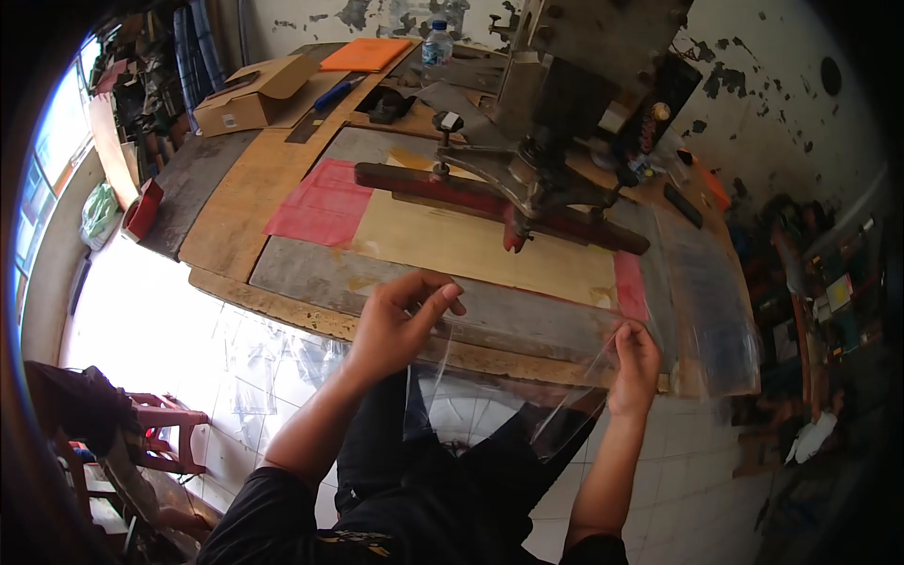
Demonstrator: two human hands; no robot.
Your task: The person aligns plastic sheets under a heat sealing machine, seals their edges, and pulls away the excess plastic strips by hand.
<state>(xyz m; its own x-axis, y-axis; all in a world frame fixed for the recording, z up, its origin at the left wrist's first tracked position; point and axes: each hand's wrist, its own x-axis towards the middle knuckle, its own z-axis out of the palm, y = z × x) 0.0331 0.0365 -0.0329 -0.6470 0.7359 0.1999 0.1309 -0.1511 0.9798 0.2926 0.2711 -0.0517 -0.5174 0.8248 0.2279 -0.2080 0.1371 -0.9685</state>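
A clear plastic sheet hangs in front of my lap, below the front edge of the worktable. My left hand is closed, thumb against curled fingers, at the sheet's upper left; its exact grip is partly hidden. At the upper right corner, my right hand pinches the sheet between thumb and fingers. Beyond my hands is a press with a red metal bar above a cream-coloured panel. Red pieces flank that panel on the grey bed.
Stacked clear plastic sheets lie at the table's right. At the back are a cardboard box, an orange folder and a water bottle. Loose plastic is on the floor at left, near a red stool and a person's limb.
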